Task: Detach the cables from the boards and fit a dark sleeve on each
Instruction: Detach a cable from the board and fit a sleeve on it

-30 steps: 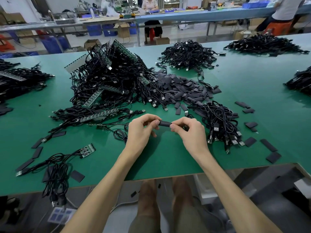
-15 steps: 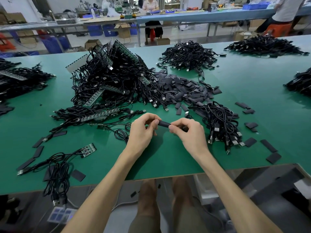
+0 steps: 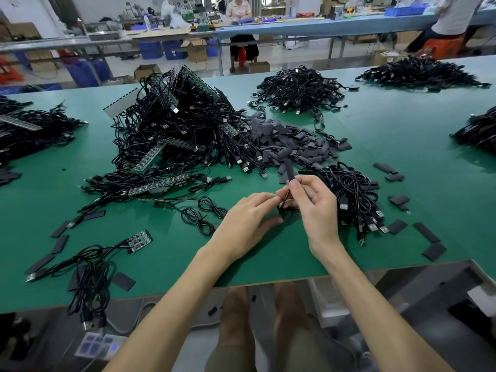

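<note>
Near the 6 o'clock edge of the green table (image 3: 402, 124), the right hand (image 3: 315, 208) pinches a dark sleeve (image 3: 289, 171) upright; the left hand (image 3: 245, 220), at its 9 o'clock, touches the cable (image 3: 282, 208) beneath with nearly straight fingers (image 3: 264, 198).

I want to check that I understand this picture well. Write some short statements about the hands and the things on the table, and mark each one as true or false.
1. The right hand pinches a dark sleeve that stands roughly upright. True.
2. The table has a red top. False: it is green.
3. A small circuit board with a cable attached lies to the left of the left hand. True.
4. The pile of loose sleeves lies between the hands and the person. False: it lies beyond the hands.
5. The left hand rests far from the right hand. False: the two hands meet at the sleeve's lower end.
</note>
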The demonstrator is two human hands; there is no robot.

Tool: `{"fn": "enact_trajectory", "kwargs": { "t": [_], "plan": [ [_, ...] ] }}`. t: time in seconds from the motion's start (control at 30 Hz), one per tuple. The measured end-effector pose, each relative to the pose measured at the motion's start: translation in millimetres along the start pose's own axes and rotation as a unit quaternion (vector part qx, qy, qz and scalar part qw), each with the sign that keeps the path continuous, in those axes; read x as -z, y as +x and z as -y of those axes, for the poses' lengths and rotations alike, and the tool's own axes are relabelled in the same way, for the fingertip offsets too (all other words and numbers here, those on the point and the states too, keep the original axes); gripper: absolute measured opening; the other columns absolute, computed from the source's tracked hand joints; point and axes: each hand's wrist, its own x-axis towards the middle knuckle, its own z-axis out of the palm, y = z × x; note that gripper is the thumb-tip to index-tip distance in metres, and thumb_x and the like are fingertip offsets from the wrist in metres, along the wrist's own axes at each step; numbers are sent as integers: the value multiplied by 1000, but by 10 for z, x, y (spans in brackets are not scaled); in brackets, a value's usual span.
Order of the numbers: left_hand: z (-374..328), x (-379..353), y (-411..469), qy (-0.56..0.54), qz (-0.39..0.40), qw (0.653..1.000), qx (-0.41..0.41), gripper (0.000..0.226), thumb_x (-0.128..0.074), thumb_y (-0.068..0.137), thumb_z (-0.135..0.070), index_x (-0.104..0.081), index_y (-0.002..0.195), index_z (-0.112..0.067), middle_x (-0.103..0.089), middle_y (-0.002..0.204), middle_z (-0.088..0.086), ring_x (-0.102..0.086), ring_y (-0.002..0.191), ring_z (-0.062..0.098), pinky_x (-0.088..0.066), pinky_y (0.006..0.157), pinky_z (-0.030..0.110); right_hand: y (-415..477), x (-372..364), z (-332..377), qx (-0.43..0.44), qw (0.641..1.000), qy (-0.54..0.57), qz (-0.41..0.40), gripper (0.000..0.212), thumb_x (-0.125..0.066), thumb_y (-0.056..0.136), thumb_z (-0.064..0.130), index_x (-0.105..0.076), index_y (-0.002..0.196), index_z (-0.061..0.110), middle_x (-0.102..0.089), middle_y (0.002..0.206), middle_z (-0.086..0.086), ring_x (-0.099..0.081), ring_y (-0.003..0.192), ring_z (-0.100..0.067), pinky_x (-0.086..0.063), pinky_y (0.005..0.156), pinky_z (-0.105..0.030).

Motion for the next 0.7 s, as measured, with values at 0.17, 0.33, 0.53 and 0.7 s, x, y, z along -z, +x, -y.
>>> {"fn": "enact_trajectory", "kwargs": {
  "t": [0.17, 0.33, 0.53, 0.7],
  "plan": [
    [-30, 56, -26, -26, -63, 998, -11, 21, -61, 102, -25, -68, 114, -9, -62, 107, 1, -60, 92, 20, -47, 84, 26, 5, 8, -11, 8, 1000, -16, -21, 9, -60, 103, 17, -66, 103, 11, -77, 91, -7, -73, 84, -20, -60, 74, -36],
    [-167, 183, 119, -259, -156, 941, 150, 9, -59, 103, -19, -65, 104, -13, -69, 97, -3, -69, 87, 15, -57, 82, 39, 35, 14, -88, -14, 996, -76, -52, 15, -57, 101, 15, -70, 103, 24, -77, 95, 3, -72, 99, -12, -56, 86, -36],
    [-408, 379, 605, -455, -118, 861, 195, 13, -57, 103, -10, -62, 101, 3, -74, 99, 23, -71, 76, 25, -59, 67, 41, 31, -26, -124, -78, 979, -189, 28, 29, -57, 97, 2, -73, 92, 27, -79, 85, 8, -72, 86, -15, -56, 85, -39],
    [-587, 353, 1023, -590, -59, 774, 221, 19, -60, 102, -12, -65, 110, 5, -74, 104, 22, -74, 81, 26, -61, 64, 29, 9, -75, -139, -32, 941, -319, 108, 34, -58, 95, 4, -59, 72, 29, -62, 58, 28, -56, 56, 1, -41, 57, -15]
  ]
}}
